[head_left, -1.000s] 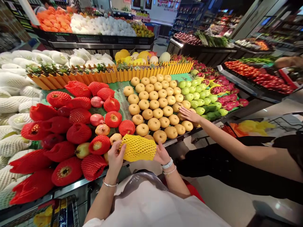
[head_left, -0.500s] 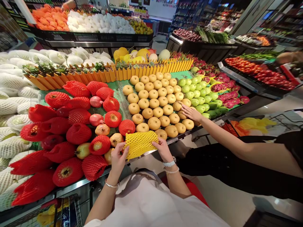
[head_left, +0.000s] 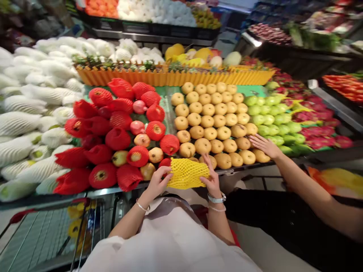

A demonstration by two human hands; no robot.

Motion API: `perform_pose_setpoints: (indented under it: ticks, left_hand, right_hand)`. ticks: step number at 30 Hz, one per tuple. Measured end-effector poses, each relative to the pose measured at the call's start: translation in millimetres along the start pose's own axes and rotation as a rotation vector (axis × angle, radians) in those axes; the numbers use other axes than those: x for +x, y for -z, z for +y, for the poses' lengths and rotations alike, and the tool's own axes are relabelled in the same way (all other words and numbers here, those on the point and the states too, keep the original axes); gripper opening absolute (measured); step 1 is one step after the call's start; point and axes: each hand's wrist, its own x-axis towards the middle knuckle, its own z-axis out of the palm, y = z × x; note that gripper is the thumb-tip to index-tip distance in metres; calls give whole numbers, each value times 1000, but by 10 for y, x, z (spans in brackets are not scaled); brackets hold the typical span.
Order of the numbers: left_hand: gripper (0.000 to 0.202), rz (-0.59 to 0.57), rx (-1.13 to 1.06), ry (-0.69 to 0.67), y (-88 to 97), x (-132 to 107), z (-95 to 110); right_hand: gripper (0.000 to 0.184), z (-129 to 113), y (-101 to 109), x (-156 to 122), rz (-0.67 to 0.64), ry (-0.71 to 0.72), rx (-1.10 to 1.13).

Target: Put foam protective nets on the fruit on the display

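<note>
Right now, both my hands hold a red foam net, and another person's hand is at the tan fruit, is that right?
Not quite: the foam net is yellow, not red, as the head view shows. The rest stands: your left hand and right hand both hold it, and another person's hand is at the tan fruit.

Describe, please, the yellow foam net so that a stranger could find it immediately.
Look for the block of brown Asian pears, right of red foam nets. At its near left corner, a white-shirted person's left hand and right hand hold the yellow foam net. Its yellow colour sets it apart from those red neighbours.
</note>
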Motion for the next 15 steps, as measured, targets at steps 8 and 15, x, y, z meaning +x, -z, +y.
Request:
perform_pose_setpoints:
  ticks: [8,15]
  left_hand:
    - [27,265,87,131,233,-609,-34]
    - [25,624,345,450,1226,-1964,-699]
  right_hand:
    - [46,6,-513,181,408,-108,207]
    - [63,-240,-1265,292,383,50,194]
